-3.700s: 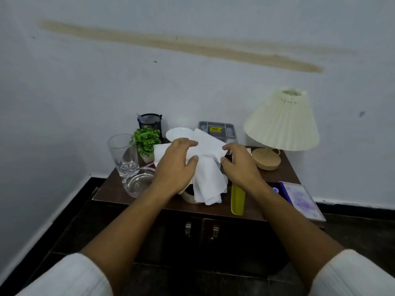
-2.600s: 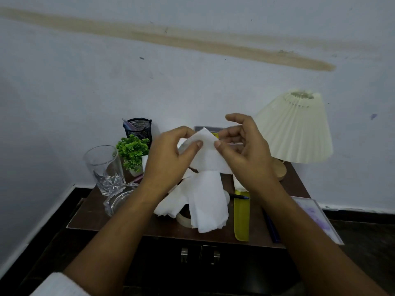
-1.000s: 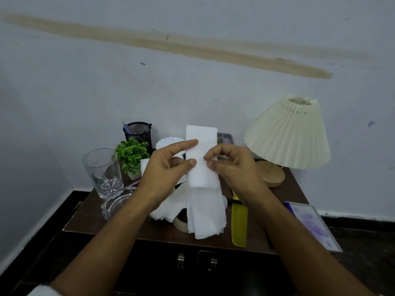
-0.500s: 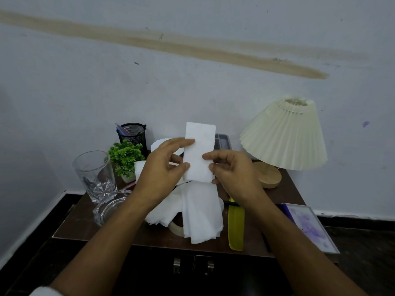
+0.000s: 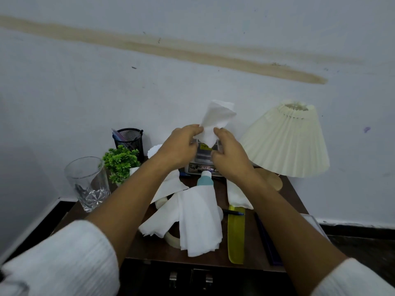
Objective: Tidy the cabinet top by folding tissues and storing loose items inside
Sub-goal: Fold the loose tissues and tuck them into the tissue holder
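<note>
Btm corners of frame: white ribbed sleeves (image 5: 53, 259), both forearms reaching up toward ctr. Btm ctr: two metal door handles (image 5: 173, 282) on the dark cabinet front. Above them, the brown cabinet top (image 5: 147, 251).

Near part of top, ctr: loose tissues (image 5: 198, 221), a crumpled white heap draped over a beige tape roll (image 5: 171, 240), reaching near the front edge. Just right of the heap: yellow-green flat strip (image 5: 236, 236) lying lengthwise, w/ a blue pen (image 5: 233, 213) at its far end. Further right, a long dark blue item (image 5: 267, 240); can't tell what it is. Above the strip, a folded tissue (image 5: 237, 195) lies partly under the R forearm. A teal tube (image 5: 205, 180) w/ white cap pokes out at the heap's far side.

Left side: clear glass (image 5: 87, 182) upright, small green plant (image 5: 120, 163) beyond it, black mesh pen cup (image 5: 128, 141) further back by the wall. Ctr back: grey box (image 5: 201, 161), mostly hidden by the hands. Right: cream pleated lamp shade (image 5: 286, 142) over a wooden base (image 5: 271, 181).

Ctr frame, raised over the box: L hand (image 5: 179, 146) & R hand (image 5: 229, 152), close together, fingers curled, each pinching the lower end of one held tissue (image 5: 215, 120). It stands up above the fingertips, loosely bunched, against the pale wall (image 5: 85, 92). A tan streak (image 5: 171, 52) runs across the upper frame.
</note>
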